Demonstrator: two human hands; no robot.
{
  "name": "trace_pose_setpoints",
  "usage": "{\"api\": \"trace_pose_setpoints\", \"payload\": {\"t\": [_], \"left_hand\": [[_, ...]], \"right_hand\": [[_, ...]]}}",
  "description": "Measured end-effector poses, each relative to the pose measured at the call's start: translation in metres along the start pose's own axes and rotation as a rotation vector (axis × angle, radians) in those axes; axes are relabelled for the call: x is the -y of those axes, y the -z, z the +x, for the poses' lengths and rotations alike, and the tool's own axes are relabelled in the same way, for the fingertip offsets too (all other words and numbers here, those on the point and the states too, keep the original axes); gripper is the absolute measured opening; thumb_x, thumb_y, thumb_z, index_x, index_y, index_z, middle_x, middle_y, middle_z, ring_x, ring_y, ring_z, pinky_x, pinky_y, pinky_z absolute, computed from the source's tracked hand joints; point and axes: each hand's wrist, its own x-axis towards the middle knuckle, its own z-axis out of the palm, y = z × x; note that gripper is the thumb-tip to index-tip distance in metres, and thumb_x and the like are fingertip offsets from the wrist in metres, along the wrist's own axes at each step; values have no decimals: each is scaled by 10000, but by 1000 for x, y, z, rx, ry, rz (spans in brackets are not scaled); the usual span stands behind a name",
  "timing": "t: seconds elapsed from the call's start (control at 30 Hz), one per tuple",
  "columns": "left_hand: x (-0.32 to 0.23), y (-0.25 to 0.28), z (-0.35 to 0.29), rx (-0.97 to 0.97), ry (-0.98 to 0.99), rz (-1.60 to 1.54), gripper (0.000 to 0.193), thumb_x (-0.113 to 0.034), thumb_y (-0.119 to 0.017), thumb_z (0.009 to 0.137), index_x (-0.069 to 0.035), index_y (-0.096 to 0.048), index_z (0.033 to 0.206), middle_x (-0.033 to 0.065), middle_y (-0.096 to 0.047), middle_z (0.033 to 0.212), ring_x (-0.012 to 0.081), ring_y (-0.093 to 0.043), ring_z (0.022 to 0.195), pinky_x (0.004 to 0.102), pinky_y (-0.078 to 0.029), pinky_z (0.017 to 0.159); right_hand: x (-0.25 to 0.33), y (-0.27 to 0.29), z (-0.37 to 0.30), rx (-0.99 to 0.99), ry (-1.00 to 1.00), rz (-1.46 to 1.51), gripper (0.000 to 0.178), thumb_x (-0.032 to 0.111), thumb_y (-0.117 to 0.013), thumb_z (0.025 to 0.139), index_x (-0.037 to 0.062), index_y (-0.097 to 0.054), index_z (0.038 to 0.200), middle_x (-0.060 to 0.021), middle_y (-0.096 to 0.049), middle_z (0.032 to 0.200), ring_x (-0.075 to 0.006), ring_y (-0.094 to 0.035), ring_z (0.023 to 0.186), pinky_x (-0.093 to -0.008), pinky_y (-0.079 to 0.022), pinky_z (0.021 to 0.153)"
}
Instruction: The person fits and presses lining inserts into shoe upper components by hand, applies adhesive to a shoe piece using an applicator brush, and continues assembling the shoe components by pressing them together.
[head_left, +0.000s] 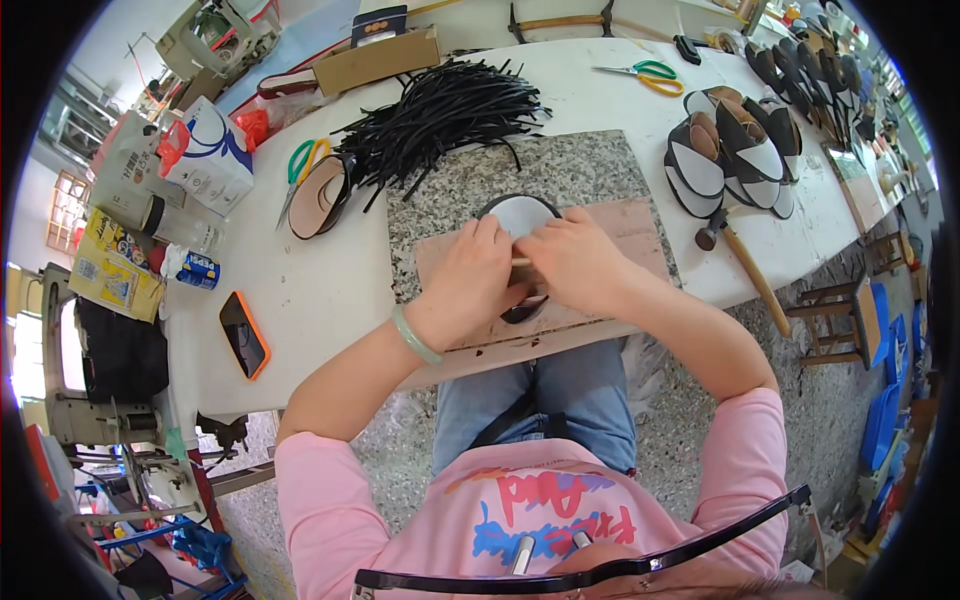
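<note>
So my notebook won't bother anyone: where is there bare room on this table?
A wide bare patch of tabletop lies between phone and slab, below the shoe piece. Another lies between strips and shoes. The left edge is crowded with can, jar and bag, the right with shoes and hammer.

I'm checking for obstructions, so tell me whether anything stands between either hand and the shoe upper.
Nothing visible does: the left hand and right hand are both on the shoe upper, though they hide part of it.
</note>
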Motion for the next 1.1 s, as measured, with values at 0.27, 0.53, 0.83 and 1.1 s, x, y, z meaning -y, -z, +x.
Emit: {"api": "trace_pose_setpoints", "payload": {"t": [0.27, 0.53, 0.83, 1.1], "left_hand": [[13, 8, 4, 331, 11, 162, 205, -169, -721, 745, 4, -613, 774, 149, -562, 910, 329, -588, 886, 410, -515, 755], [19, 4, 12, 415, 66, 79, 165, -167, -700, 778, -17, -633, 788, 141, -590, 871, 306, -627, 796, 397, -516, 681], [23, 6, -30, 70, 397, -518, 79, -54, -637, 827, -9, -572, 829, 75, -648, 997, 99, -606, 713, 270, -511, 640], [22, -4, 4, 397, 147, -723, 302, -30, -616, 780, 2, -577, 1078, 162, -584, 1072, 287, -600, 1040, 336, -501, 871]], "right_hand": [[-4, -13, -1, 35, 162, -78, 96, 106, -643, 749, 78, -676, 834, -93, -649, 921, -266, -631, 922, -431, -475, 826], [-7, -35, -22, -93, 36, 104, 132, 51, -673, 742, 62, -610, 857, -94, -612, 919, -288, -627, 869, -375, -521, 708], [-31, -57, -59, -498, -321, 695, 172, 1, -717, 745, 32, -569, 828, -106, -605, 806, -283, -610, 768, -364, -498, 668], [-30, -39, -28, -338, -153, 295, 156, 90, -725, 774, 24, -590, 818, -98, -610, 751, -279, -605, 751, -387, -495, 675]]}}
